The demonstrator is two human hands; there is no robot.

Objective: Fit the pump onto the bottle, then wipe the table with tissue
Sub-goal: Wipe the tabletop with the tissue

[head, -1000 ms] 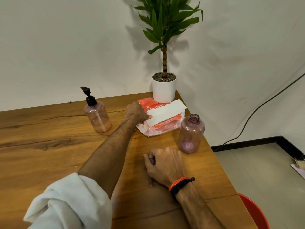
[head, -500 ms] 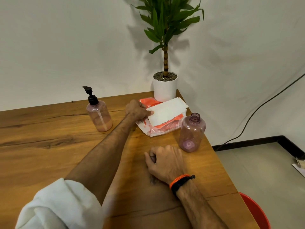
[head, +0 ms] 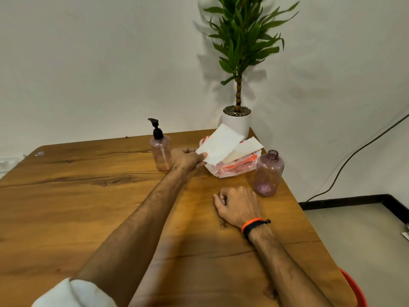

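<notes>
Tissue [head: 218,144] is being pinched by left hand [head: 187,159] above pack [head: 232,168] near tabletop [head: 88,196] far-right corner; right hand [head: 238,206] is being rested curled, empty; tearing risked if snagged.

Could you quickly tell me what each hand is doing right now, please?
Left hand: pinching a tissue.
Right hand: curled in a fist on the table, holding nothing visible.

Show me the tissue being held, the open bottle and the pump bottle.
tissue [head: 218,144]: head view, middle of the sheet.
open bottle [head: 268,172]: head view, its body.
pump bottle [head: 161,152]: head view, its body.
</notes>
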